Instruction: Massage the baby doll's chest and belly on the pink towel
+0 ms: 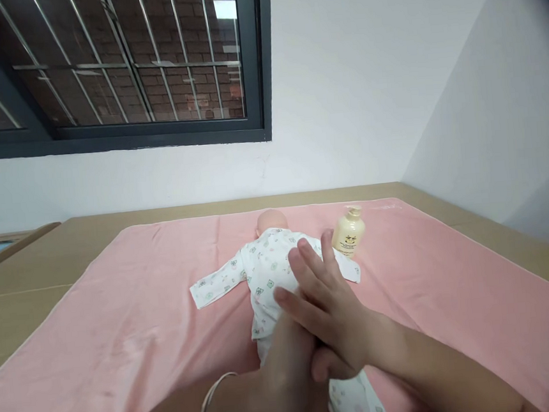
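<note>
Nearest the camera, the left hand, a thin silver bangle on its wrist, lay palm to palm under the right hand. The two were pressed together above the doll, the right fingers spread and straight, gripping nothing. Whether anything was between the palms could not be seen.

Just beyond and partly under them lay the soft baby doll in a white printed cotton sleepsuit, face down on the pink velvety blanket, its sleeves spread to either side and its bare head pointing away.

Near the doll's right sleeve stood the squat cream plastic lotion bottle with a pump top, upright and close to the right hand's fingertips. In my judgement that was the main hazard: a forward sweep of the right hand could have tipped it onto the blanket. Slick palms might also have marked the sleepsuit, and a firm press could have slid the light doll over the smooth fabric.

Farthest off were the tan surface under the blanket, the white wall and the barred window.
</note>
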